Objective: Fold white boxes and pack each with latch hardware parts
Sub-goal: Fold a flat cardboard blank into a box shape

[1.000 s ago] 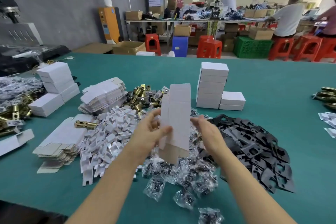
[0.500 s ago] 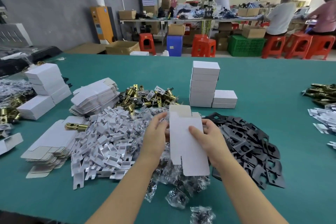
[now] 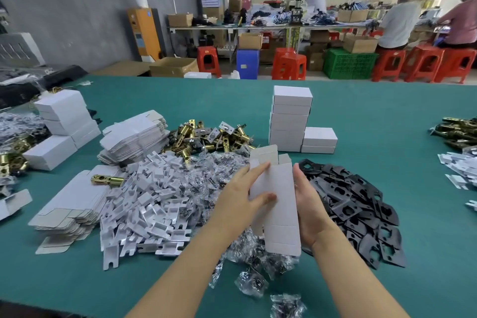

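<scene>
Both hands grip a half-opened white box.
Centre frame, the left hand [image 3: 241, 199] and right hand [image 3: 309, 206] grasp the white box [image 3: 280, 204] by its sides, above bagged screws [image 3: 254, 253] on the green surface [image 3: 387, 121].

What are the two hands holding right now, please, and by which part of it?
An unfolded white box, held by its long sides: the left hand grips the left edge, thumb on the front face, and the right hand presses the right edge.
</scene>
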Tool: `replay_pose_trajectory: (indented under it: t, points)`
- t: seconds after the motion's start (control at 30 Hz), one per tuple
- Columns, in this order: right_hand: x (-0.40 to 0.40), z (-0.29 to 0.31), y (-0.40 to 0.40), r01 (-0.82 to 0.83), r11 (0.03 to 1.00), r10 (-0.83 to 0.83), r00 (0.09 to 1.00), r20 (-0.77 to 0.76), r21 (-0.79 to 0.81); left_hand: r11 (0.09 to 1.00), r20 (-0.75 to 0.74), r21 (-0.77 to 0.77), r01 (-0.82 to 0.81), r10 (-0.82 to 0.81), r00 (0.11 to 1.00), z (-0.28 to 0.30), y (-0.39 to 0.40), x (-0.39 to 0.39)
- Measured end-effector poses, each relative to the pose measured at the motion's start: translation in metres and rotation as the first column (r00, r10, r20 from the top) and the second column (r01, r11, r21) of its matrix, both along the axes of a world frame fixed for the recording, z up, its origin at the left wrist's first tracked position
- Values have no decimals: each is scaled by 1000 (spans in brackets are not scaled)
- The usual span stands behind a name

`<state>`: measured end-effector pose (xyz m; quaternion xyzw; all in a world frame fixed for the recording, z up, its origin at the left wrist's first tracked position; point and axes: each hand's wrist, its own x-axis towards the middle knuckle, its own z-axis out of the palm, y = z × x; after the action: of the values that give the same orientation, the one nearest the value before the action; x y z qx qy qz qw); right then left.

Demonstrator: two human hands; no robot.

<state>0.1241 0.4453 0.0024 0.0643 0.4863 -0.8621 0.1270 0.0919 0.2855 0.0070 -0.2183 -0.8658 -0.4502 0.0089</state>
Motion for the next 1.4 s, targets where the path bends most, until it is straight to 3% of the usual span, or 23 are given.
replay_pose_trajectory:
  t: [0.27, 0.47, 0.63, 0.77, 0.93, 1.07, 1.23, 1.33, 1.4]
  points:
    - [1, -1, 6, 8, 999, -10, 1000, 29, 53, 996, 26, 70, -57, 55, 998, -2, 6, 5]
    - [3, 3, 11, -34, 994, 31, 999, 22, 106, 998, -28, -49, -32, 31, 999, -4, 12, 2]
    - [5, 3, 15, -76, 986, 70, 996, 49, 148, 994, -65, 106, -9, 16, 998, -11, 12, 0]
    - [7, 1, 16, -117, 962, 109, 993, 48, 245, 970, 41, 241, -37, 28, 999, -7, 13, -1]
    - [13, 11, 11, -77, 903, 131, 986, -99, 423, 995, 126, 71, -68, 59, 990, 0, 6, -7]
    - [11, 16, 7, -40, 862, 171, 962, -214, 506, 1000, 177, -20, 23, -19, 984, 8, 1, -9]
    - [10, 8, 11, -124, 850, 212, 970, -116, 513, 999, 187, -50, 6, 3, 982, 11, -8, -18]
    - [10, 8, 11, -202, 909, 211, 977, 16, 364, 997, 202, -66, -28, 41, 978, 16, -11, -21]
    - [9, 6, 11, -207, 932, 213, 977, 15, 297, 997, 210, -70, -29, 43, 977, 21, -13, -22]
